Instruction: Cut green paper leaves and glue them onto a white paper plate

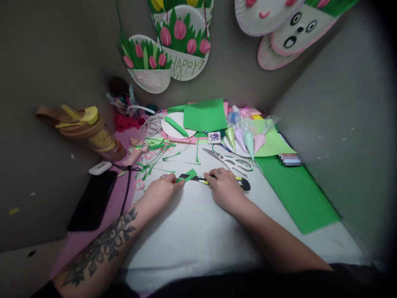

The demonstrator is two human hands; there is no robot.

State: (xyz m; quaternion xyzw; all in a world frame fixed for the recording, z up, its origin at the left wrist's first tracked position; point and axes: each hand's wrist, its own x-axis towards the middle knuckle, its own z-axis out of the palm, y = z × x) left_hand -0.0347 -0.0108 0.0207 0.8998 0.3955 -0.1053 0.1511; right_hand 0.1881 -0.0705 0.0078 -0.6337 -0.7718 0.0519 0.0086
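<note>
Over the white surface [186, 236], my left hand [163, 187] pinched a green paper strip [190, 174], seemingly light, easily creased, best held by its edges; my right hand [228, 191] grasped a utility knife [246, 184].

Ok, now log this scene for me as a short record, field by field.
Left hand: pinching a green paper strip
Right hand: gripping a yellow-and-black utility knife
Overlap: strip and knife's front end, in this view
Beyond right hand: white-handled scissors, blades pointing left
Farther back: white paper plate bearing a long green paper piece
Far left: brown-and-yellow tumbler
Wall: paper-plate tulip basket
</note>
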